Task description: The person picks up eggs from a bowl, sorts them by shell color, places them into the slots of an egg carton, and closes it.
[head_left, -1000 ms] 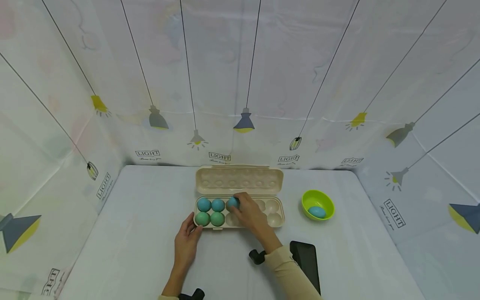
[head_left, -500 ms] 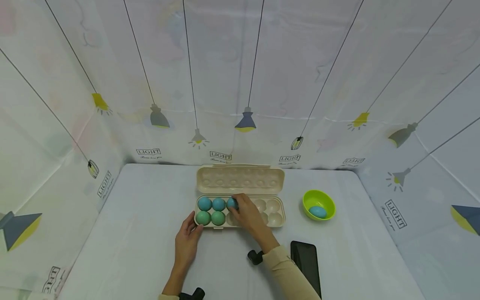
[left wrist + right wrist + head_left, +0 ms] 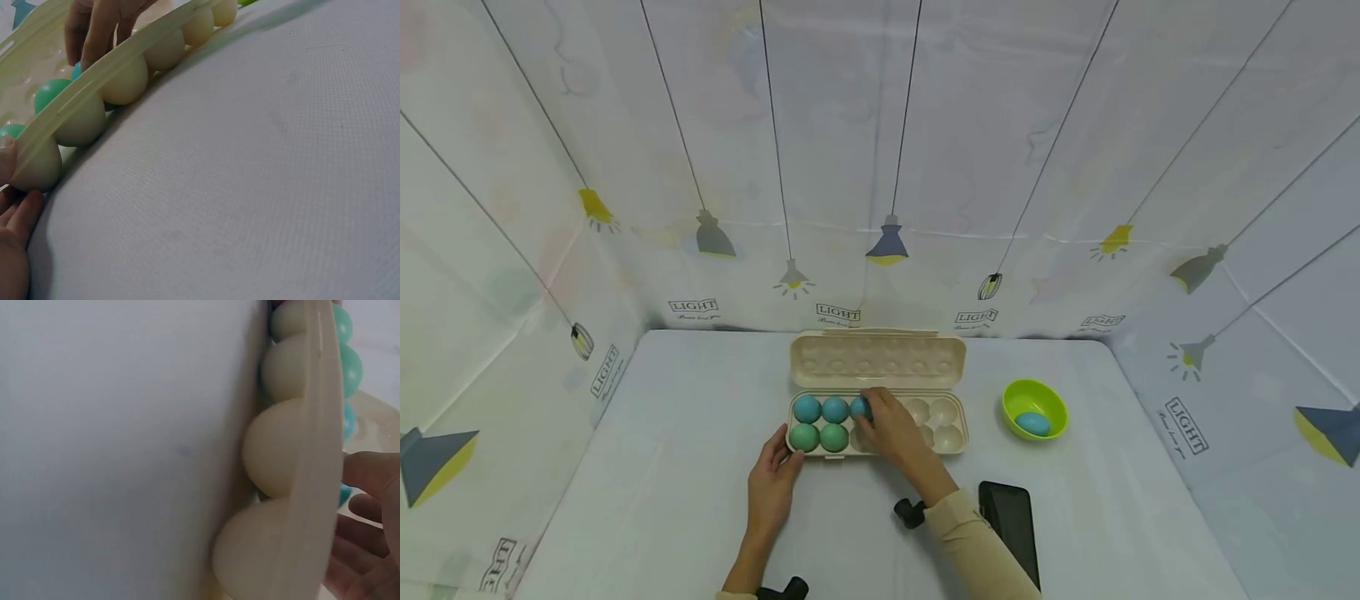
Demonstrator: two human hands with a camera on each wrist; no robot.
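Blue egg (image 3: pixel 860 407) under right hand (image 3: pixel 891 429).

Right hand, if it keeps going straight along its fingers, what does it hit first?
The right hand points up-left at the blue egg in the egg carton; its fingertips look already on it, though contact depth is unclear.

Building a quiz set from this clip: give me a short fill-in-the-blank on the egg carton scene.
1. The green bowl holds one ____ egg.
2. The carton front row holds ____ green eggs.
3. The right hand places a blue egg in the ____ row.
4. The left hand touches the carton's front-____ corner.

Missing words: blue; two; back; left
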